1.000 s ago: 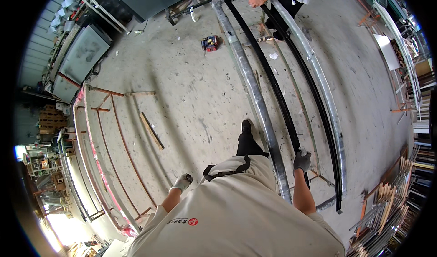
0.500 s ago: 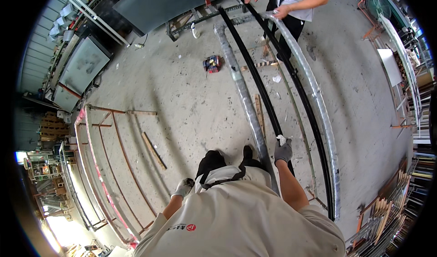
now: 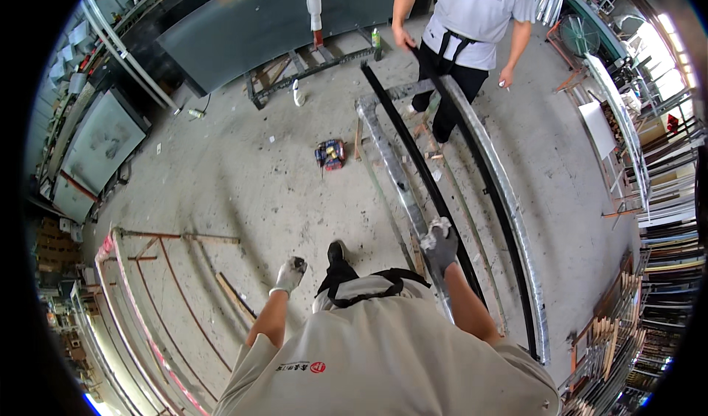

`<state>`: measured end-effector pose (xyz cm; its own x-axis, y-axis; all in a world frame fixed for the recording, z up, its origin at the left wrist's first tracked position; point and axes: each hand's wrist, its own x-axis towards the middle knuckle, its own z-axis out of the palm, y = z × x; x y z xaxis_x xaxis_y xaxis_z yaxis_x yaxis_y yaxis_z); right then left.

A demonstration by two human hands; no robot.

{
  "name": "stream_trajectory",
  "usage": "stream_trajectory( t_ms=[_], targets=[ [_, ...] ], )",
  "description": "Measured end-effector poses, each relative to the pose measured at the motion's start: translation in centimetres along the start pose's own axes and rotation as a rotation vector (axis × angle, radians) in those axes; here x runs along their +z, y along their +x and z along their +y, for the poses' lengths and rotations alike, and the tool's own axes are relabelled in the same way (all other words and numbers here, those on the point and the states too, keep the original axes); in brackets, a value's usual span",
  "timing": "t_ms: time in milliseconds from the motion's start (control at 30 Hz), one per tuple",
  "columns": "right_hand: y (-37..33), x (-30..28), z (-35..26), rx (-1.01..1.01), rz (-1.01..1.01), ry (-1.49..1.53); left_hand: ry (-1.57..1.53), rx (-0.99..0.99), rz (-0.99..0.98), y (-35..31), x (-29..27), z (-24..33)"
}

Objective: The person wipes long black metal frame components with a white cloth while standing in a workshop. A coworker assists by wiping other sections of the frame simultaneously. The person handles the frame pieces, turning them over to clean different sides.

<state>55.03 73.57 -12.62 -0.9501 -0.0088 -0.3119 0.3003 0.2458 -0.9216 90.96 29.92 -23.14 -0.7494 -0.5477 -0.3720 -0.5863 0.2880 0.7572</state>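
My right hand point(image 3: 441, 252), in a dark grey glove, is closed around a crumpled whitish rag point(image 3: 439, 226). It is between the grey, plastic-wrapped rail point(image 3: 399, 182) and a long black bar point(image 3: 419, 156); whether it touches either I cannot tell. A second black bar point(image 3: 487, 161) runs along the wrapped rail on the right. My left hand point(image 3: 290, 274), in a pale glove with dark fingertips, is curled in the air beside my leg; what it holds, if anything, I cannot make out. Across from me, a co-worker's hand point(image 3: 403, 38) is by the second bar's far end.
A power tool point(image 3: 330, 153) and a white bottle point(image 3: 298, 94) stand on the concrete floor. Left of me is a rusty metal frame point(image 3: 151, 237), with a wooden strip point(image 3: 234, 296) beside it. A dark panel point(image 3: 243, 29) leans at the back. Racks of metal profiles point(image 3: 667, 217) line the right side.
My right hand has come off the left black bar and moved left with the rag. My left hand has moved forward. The co-worker stands more upright, one hand now off the bar and lowered.
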Motion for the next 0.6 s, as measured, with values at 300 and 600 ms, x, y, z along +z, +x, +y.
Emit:
stream_trajectory(
  t_ms=[300, 600],
  targets=[
    [0.5, 16.3, -14.2, -0.176, -0.256, -0.11, -0.544, 0.143, -0.565, 18.4, -1.0, 27.2],
    [6.1, 17.1, -20.9, -0.25, -0.481, -0.576, -1.006, -0.555, -0.756, 20.6, 5.1, 44.5]
  ],
)
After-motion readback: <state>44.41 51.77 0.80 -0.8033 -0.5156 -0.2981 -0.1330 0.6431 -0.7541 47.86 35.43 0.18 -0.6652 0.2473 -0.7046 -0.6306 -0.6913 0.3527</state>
